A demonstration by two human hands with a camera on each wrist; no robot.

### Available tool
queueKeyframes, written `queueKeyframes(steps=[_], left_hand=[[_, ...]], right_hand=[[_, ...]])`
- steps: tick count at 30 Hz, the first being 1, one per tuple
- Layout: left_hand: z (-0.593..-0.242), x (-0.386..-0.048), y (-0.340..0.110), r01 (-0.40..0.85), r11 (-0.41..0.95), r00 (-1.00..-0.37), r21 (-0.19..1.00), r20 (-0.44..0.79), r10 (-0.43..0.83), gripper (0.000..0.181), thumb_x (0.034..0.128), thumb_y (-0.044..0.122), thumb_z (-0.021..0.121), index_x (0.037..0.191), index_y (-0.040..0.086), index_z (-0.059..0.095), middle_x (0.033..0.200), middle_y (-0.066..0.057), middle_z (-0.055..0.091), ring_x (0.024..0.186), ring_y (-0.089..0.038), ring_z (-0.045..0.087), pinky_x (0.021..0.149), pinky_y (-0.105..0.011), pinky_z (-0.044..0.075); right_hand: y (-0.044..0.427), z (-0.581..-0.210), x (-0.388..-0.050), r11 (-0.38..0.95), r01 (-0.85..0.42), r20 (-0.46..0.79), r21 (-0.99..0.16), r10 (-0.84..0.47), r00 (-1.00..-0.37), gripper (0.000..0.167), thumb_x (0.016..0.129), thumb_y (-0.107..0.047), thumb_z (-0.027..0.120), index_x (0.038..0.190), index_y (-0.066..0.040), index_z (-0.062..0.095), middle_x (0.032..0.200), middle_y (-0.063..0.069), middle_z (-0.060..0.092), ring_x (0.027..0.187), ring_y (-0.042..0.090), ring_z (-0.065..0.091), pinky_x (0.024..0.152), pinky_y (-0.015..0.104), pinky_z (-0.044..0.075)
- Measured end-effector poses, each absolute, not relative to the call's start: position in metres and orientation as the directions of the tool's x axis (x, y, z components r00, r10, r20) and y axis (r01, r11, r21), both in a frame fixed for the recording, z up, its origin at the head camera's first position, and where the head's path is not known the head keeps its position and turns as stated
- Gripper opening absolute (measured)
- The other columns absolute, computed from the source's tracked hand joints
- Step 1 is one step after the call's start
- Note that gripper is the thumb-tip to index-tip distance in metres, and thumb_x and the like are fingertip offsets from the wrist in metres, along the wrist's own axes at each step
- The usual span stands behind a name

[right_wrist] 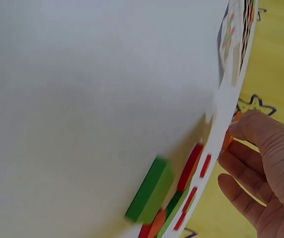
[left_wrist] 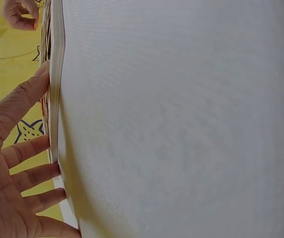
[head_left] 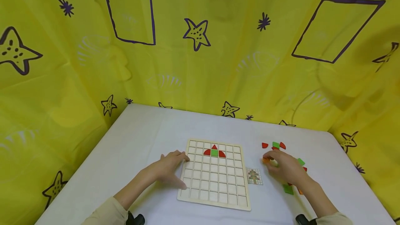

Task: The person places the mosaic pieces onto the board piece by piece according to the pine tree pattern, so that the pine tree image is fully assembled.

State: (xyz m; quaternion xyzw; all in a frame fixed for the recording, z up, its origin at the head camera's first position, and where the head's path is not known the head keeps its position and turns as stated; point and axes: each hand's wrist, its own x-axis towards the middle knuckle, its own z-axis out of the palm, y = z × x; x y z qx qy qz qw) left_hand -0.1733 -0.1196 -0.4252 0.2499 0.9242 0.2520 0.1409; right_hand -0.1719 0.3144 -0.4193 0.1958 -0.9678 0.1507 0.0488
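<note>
A pale wooden grid board [head_left: 214, 175] lies on the white table, with a red triangle [head_left: 214, 147] above a green square [head_left: 214, 153] and a red rounded piece on each side of that square. The left hand [head_left: 170, 167] rests along the board's left edge, fingers spread; in the left wrist view the left hand [left_wrist: 20, 168] touches the edge with thumb and fingertips. To the right of the board, the right hand [head_left: 285, 166] pinches an orange piece [head_left: 266, 160]. The right wrist view shows the right hand [right_wrist: 270, 158] with the orange piece [right_wrist: 228, 139] between thumb and finger.
A small printed card [head_left: 254, 176] with a tree-like pattern lies against the board's right side. Loose red, green and orange pieces, among them a green one [head_left: 288, 189] and a red one [head_left: 264, 145], are scattered around the right hand. A yellow patterned curtain [head_left: 200, 68] stands behind the table.
</note>
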Motion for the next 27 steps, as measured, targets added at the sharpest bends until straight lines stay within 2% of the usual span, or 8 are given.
queueKeyframes(steps=[6,14,22,27], left_hand=[[-0.426,-0.174,-0.12,0.376,0.752,-0.84,0.541,-0.144,0.523,0.08,0.0675,0.038,0.096,0.134,0.014,0.058,0.146,-0.018,0.053,0.139,-0.039,0.045,0.105,-0.083,0.022],[-0.425,-0.174,-0.12,0.374,0.746,-0.84,0.551,-0.141,0.525,0.08,0.0678,0.038,0.096,0.134,0.014,0.057,0.147,-0.018,0.051,0.14,-0.039,0.045,0.106,-0.083,0.022],[-0.423,-0.174,-0.12,0.407,0.735,-0.828,0.543,-0.12,0.548,0.078,0.0682,0.036,0.096,0.131,0.012,0.058,0.14,-0.017,0.055,0.134,-0.04,0.049,0.101,-0.085,0.026],[-0.423,-0.174,-0.119,0.413,0.734,-0.828,0.54,-0.113,0.55,0.077,0.0684,0.036,0.095,0.131,0.011,0.058,0.135,-0.014,0.057,0.132,-0.038,0.051,0.1,-0.085,0.027]], right_hand=[[0.289,-0.417,-0.175,0.855,-0.443,0.151,-0.269,-0.416,-0.896,0.027,0.085,-0.008,0.082,0.11,-0.009,0.072,0.106,-0.001,0.071,0.099,0.024,0.068,0.085,0.048,0.058],[0.256,-0.419,-0.181,0.82,-0.518,0.187,-0.243,-0.485,-0.855,0.023,0.087,-0.007,0.078,0.109,-0.011,0.072,0.101,-0.006,0.069,0.093,0.017,0.067,0.08,0.038,0.058],[0.221,-0.421,-0.183,0.808,-0.531,0.161,-0.254,-0.506,-0.847,0.021,0.089,-0.011,0.077,0.11,-0.013,0.073,0.108,-0.002,0.07,0.099,0.019,0.066,0.087,0.042,0.058],[0.203,-0.422,-0.185,0.768,-0.583,0.178,-0.263,-0.556,-0.812,0.022,0.089,-0.01,0.077,0.111,-0.013,0.074,0.11,-0.001,0.07,0.099,0.019,0.066,0.088,0.041,0.058]])
